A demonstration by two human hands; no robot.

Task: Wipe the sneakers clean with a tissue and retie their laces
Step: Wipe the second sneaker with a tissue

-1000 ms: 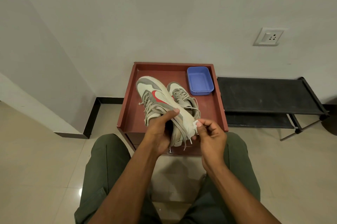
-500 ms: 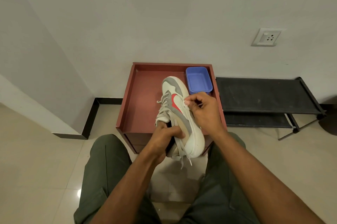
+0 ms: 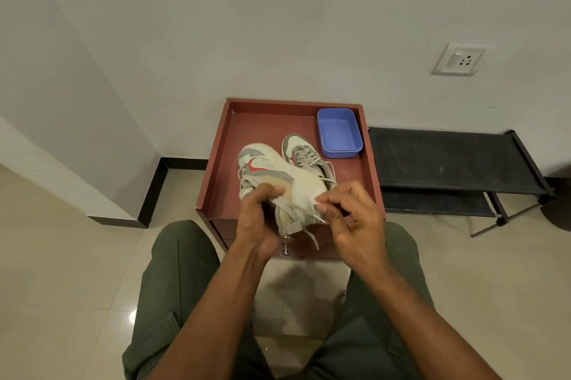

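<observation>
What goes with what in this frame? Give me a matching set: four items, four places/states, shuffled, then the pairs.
Items
1. white sneaker with red swoosh
2. second white-and-grey laced sneaker
3. blue rectangular plastic tub
4. black metal shoe rack

Places/states
A. on the floor against the wall, right of the red-brown wooden tray-top stand
B. back right corner of the stand's top
C. held up, tilted, in the left hand, while the right hand pinches something small and white at its heel end
D. resting on the stand's top, nobody touching it

Pairs: 1-C, 2-D, 3-B, 4-A
</observation>
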